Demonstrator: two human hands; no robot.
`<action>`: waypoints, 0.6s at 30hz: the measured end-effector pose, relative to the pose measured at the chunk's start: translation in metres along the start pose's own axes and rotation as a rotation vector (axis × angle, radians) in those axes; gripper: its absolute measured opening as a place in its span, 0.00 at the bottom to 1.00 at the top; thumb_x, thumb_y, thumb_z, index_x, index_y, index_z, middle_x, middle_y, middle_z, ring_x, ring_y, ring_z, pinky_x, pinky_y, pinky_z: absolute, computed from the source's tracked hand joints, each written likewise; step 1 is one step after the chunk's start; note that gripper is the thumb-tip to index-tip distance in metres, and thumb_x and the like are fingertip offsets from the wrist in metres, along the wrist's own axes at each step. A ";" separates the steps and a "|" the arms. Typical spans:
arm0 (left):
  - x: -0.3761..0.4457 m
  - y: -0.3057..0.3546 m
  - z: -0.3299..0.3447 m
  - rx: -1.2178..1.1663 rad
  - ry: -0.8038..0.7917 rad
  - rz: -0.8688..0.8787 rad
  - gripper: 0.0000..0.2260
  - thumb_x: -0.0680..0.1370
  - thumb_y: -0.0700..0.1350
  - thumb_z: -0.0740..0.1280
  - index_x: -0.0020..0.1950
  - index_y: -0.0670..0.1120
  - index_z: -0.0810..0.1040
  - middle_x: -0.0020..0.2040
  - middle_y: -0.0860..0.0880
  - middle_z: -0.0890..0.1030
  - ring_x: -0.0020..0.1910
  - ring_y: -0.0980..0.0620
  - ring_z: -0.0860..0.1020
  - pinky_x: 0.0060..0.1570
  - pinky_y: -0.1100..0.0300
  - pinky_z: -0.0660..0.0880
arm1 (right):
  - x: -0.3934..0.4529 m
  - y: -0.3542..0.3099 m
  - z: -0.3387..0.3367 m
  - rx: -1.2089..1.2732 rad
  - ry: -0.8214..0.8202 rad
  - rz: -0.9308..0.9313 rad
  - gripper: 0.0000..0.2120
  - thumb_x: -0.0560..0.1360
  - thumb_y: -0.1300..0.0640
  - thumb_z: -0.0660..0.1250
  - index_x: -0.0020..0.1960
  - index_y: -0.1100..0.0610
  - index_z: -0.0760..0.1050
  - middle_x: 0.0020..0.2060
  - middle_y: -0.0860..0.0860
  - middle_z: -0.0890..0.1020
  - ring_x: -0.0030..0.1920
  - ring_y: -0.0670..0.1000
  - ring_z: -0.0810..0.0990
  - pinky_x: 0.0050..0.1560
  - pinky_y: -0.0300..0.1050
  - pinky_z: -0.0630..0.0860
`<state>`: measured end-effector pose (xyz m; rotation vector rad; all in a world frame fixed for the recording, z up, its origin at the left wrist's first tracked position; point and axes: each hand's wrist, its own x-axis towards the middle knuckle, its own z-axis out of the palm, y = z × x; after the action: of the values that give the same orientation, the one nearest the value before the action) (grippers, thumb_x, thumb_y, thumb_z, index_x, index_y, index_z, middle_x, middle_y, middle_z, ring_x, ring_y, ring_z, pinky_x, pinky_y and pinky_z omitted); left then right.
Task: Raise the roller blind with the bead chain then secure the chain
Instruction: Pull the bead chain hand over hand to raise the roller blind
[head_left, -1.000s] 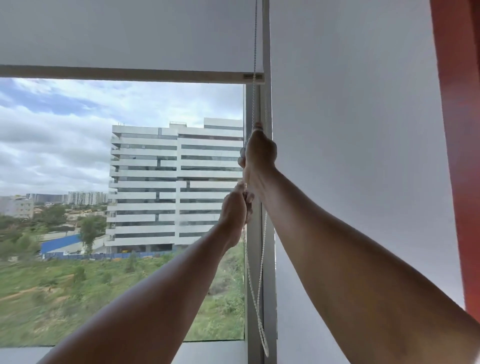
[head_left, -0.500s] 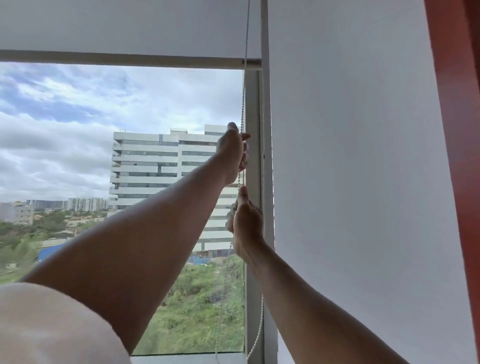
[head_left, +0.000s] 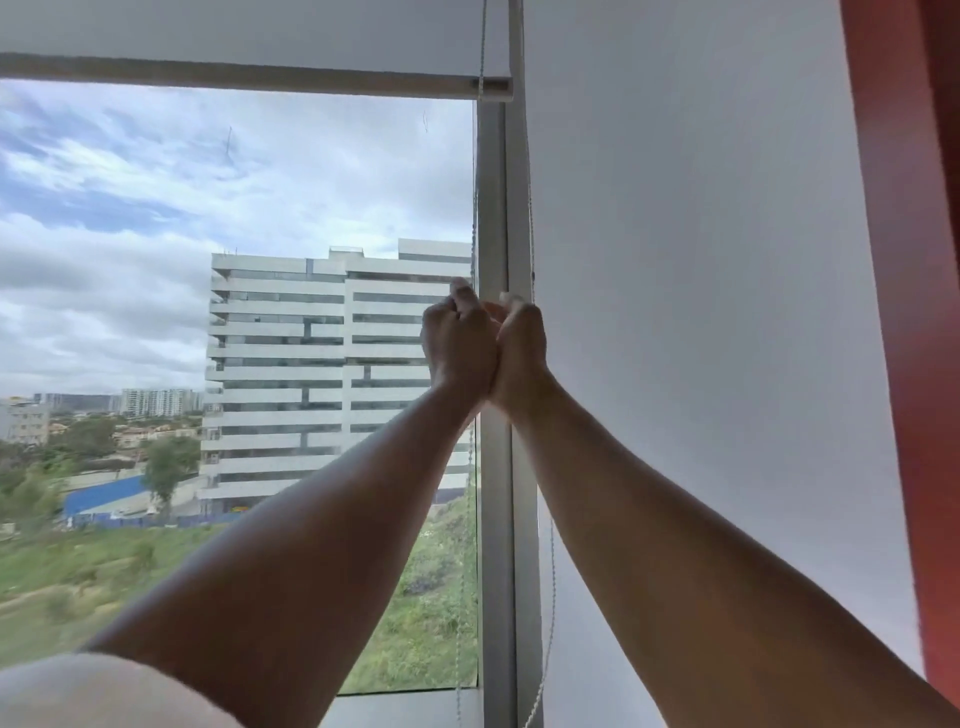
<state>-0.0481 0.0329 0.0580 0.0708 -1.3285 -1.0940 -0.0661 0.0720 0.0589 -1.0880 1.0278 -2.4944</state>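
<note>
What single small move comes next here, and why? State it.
Probably slide the left hand up the left chain strand for a fresh pull: both fists sit level, right hand on the right strand, and the blind's bottom bar hangs below the top.

I can't see my fingers round the chain (head_left: 531, 208); both hands (head_left: 460, 345) hide the grip. At twelve o'clock the blind (head_left: 234, 31) and chain run off-frame.
</note>
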 end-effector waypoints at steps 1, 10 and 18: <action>-0.004 -0.009 -0.004 -0.023 -0.014 -0.012 0.27 0.84 0.51 0.56 0.27 0.47 0.76 0.23 0.53 0.76 0.25 0.53 0.75 0.27 0.61 0.68 | 0.003 -0.008 0.003 -0.012 0.025 0.003 0.15 0.81 0.53 0.54 0.44 0.59 0.75 0.37 0.53 0.80 0.40 0.53 0.79 0.39 0.44 0.75; -0.038 -0.045 -0.015 -0.049 -0.046 -0.031 0.28 0.83 0.51 0.57 0.24 0.48 0.58 0.22 0.54 0.58 0.24 0.51 0.56 0.31 0.52 0.55 | 0.017 -0.044 0.047 -0.126 0.110 0.028 0.15 0.79 0.57 0.51 0.35 0.53 0.68 0.27 0.47 0.66 0.21 0.45 0.60 0.24 0.34 0.57; -0.029 -0.037 -0.026 -0.216 -0.289 -0.338 0.22 0.85 0.51 0.55 0.30 0.50 0.63 0.24 0.53 0.62 0.21 0.55 0.59 0.23 0.62 0.56 | 0.017 -0.033 0.037 -0.065 0.159 -0.146 0.19 0.81 0.52 0.57 0.31 0.52 0.63 0.20 0.47 0.60 0.18 0.46 0.58 0.22 0.38 0.54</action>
<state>-0.0447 0.0187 0.0068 -0.0256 -1.4790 -1.5760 -0.0496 0.0689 0.1089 -1.0301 1.1162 -2.7193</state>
